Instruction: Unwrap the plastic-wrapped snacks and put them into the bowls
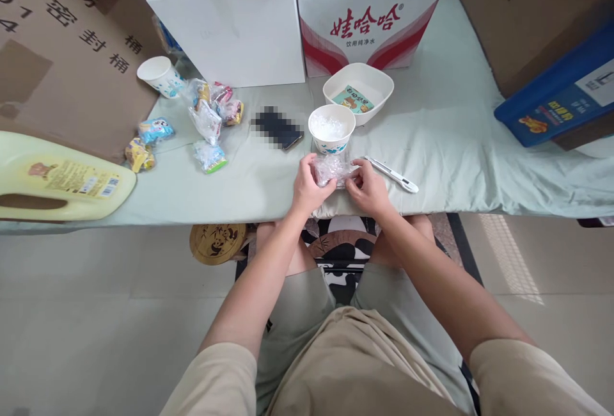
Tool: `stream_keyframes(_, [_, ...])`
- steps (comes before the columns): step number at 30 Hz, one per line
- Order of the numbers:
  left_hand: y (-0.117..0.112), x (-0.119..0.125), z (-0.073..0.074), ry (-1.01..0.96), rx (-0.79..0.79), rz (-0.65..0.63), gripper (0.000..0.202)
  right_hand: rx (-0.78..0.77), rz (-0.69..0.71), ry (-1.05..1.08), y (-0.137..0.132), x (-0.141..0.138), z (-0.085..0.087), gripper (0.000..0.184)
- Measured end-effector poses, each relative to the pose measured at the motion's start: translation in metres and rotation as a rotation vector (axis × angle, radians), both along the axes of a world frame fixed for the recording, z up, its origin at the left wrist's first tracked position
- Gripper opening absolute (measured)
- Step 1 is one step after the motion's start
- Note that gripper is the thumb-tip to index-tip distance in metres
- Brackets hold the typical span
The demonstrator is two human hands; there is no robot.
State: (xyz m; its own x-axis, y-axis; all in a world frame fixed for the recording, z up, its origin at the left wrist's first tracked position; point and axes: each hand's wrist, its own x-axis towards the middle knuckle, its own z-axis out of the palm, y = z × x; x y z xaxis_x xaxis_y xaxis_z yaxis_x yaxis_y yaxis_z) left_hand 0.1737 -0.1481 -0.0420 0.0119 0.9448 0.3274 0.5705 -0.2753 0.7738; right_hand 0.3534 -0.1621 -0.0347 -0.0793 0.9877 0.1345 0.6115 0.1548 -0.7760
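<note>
Between my two hands, at the near edge of the cloth-covered table, is a small bundle of clear crinkled plastic wrap [330,169]. What lies inside it cannot be made out. My left hand [309,185] is closed around its left side, with the thumb across the front. Fingers of my right hand [367,187] pinch its right edge. Just behind the bundle stands a white paper cup [332,147] with blue print, holding crumpled clear plastic. A white utility knife [393,175] lies right beside my right hand.
Behind the cup sits a white bowl [384,93] with a green printed card [352,100] in it. A phone [290,137], wrapped snacks [208,121] and another paper cup [160,77] are to the left. Boxes [359,25] line the back; a yellow jug [71,176] lies at left.
</note>
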Motion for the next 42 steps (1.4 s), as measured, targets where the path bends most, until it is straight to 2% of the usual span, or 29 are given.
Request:
stream_keyframes(2, [0.002, -0.003, -0.002, -0.116, -0.007, 0.083, 0.072, 0.014, 0.037, -0.053, 0.001, -0.001, -0.002, 0.043])
stream_keyframes(5, [0.004, -0.006, -0.001, -0.149, -0.058, 0.109, 0.057, 0.061, 0.11, -0.175, 0.001, -0.003, -0.005, 0.044])
stream_keyframes(8, [0.003, -0.006, 0.005, -0.038, -0.034, 0.039, 0.046, 0.053, 0.109, -0.278, 0.002, -0.003, -0.007, 0.044])
stream_keyframes(12, [0.001, -0.001, 0.01, 0.097, 0.054, -0.087, 0.058, 0.013, 0.053, -0.373, 0.001, -0.005, -0.009, 0.042])
stream_keyframes(14, [0.001, 0.001, 0.01, 0.124, 0.061, -0.106, 0.062, 0.059, 0.036, -0.402, -0.002, -0.008, -0.009, 0.038])
stream_keyframes(18, [0.001, 0.002, 0.009, 0.145, 0.037, -0.078, 0.062, 0.263, 0.065, -0.429, -0.01, -0.009, 0.002, 0.029])
stream_keyframes(20, [0.001, 0.001, 0.008, 0.144, 0.035, -0.074, 0.062, 0.332, 0.017, -0.459, -0.013, 0.0, 0.01, 0.028])
stream_keyframes(22, [0.002, 0.0, 0.006, 0.142, 0.043, -0.072, 0.062, 0.351, -0.116, -0.495, -0.014, 0.017, 0.017, 0.03])
stream_keyframes(25, [0.003, 0.001, 0.005, 0.139, 0.054, -0.07, 0.062, 0.273, -0.281, -0.552, -0.014, 0.051, 0.018, 0.034])
stream_keyframes(28, [0.004, 0.001, 0.005, 0.131, 0.056, -0.07, 0.06, 0.152, -0.245, -0.597, -0.016, 0.08, 0.013, 0.034])
stream_keyframes(31, [0.004, 0.001, 0.006, 0.129, 0.058, -0.071, 0.059, 0.112, -0.18, -0.595, -0.02, 0.092, 0.013, 0.033])
stream_keyframes(34, [0.003, 0.001, 0.005, 0.141, 0.045, -0.079, 0.062, 0.088, -0.158, -0.511, -0.024, 0.087, 0.025, 0.036])
stream_keyframes(38, [0.005, 0.0, -0.001, 0.118, 0.013, -0.062, 0.081, 0.144, -0.037, -0.331, -0.029, 0.059, 0.045, 0.041])
stream_keyframes(42, [0.006, -0.002, -0.005, 0.091, 0.012, -0.074, 0.094, 0.173, 0.058, -0.335, -0.027, 0.027, 0.046, 0.042])
